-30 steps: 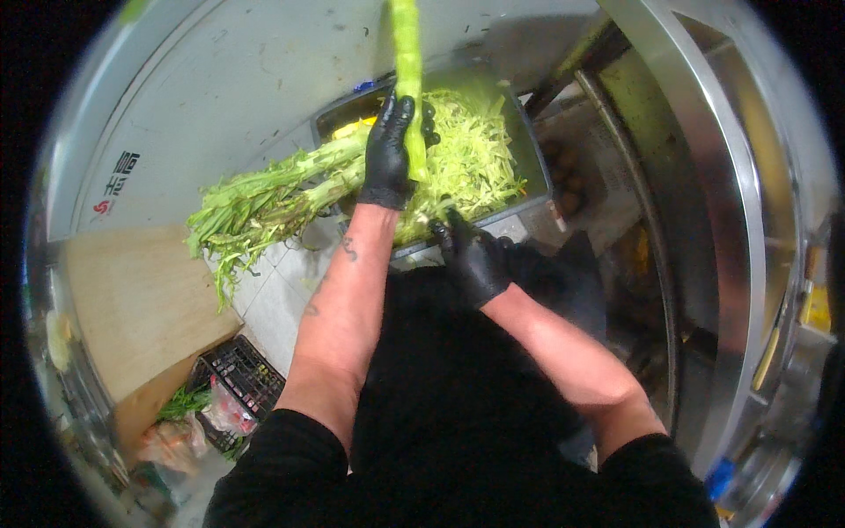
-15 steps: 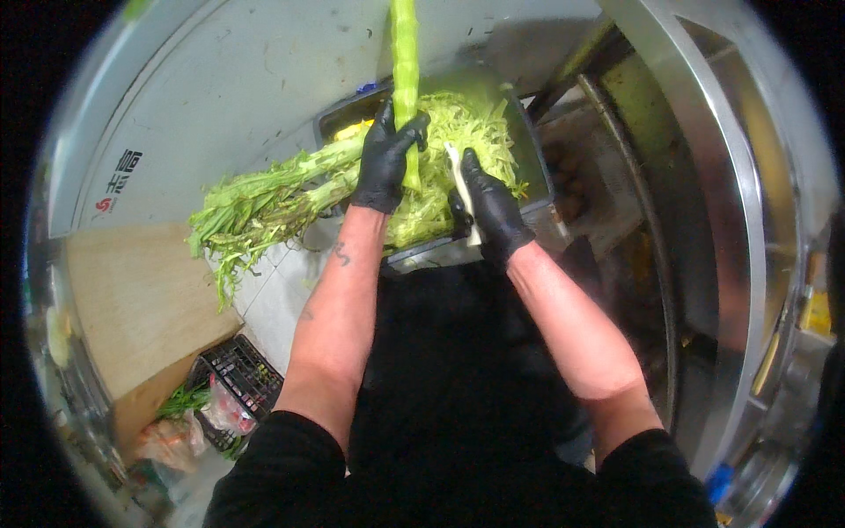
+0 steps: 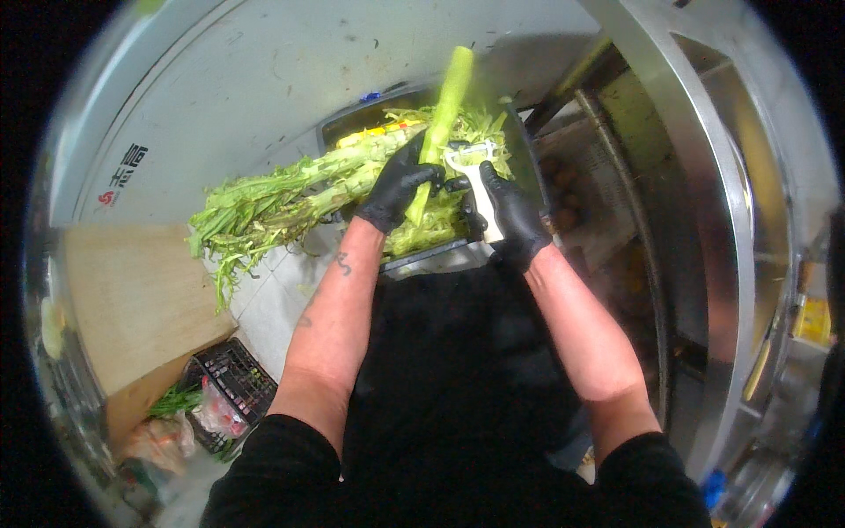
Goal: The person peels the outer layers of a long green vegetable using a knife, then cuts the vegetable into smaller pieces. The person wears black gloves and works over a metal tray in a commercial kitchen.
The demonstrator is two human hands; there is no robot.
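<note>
Black gloves cover both of my hands. My left hand [image 3: 400, 185] is closed around a pale green celtuce stem [image 3: 446, 104], which tilts up and to the right. In my right hand [image 3: 510, 211] is a white Y-shaped peeler [image 3: 482, 189], its head up beside the stem with a small gap between them. Below both hands stands a dark bin [image 3: 414, 261] with light green peelings [image 3: 421, 231] in it. Leafy celtuce stalks [image 3: 290, 198] lie across the bin's left side, their leafy ends hanging out over the floor.
A grey-white panel [image 3: 264, 79] rises behind the bin. At left is a cardboard-coloured box [image 3: 145, 299], with a black crate [image 3: 233, 378] holding bagged goods and greens near it. A metal rack [image 3: 704, 150] with a shelf curves along the right.
The stem has come down and swung from upright to leaning right. My right hand has turned the peeler, so its head now faces up in plain sight.
</note>
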